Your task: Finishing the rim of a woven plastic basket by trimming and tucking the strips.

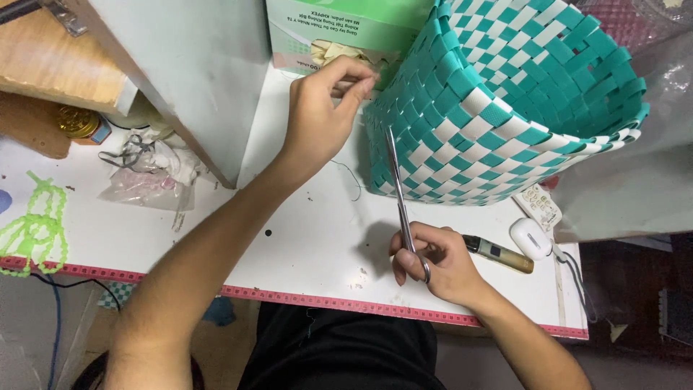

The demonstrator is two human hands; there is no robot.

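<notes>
Fingers on your left hand are pinched together at the tips, right at the top corner of the woven basket. Looks like a thin strand is caught between them, but it's too fine to confirm. A dark thread trails loose on the table below that hand.

Your right hand is clenched around the handles of the scissors, thumb and fingers through the loops. Blades point up and away from you, nearly closed, tips lying against the basket's near corner, just below your left hand.

Basket is teal and white plastic strapping in a checker weave, tipped on its side on the white table, opening facing right. It sits between both hands at the far side of the table.

Around it:
- green and white carton behind your left hand, touching the basket's upper edge
- gold-tipped lighter just right of your right hand
- small white case beside it, near the table's right edge
- crumpled clear bag and a green bead chain well off to the left
- pink patterned strip runs along the table's near edge
</notes>
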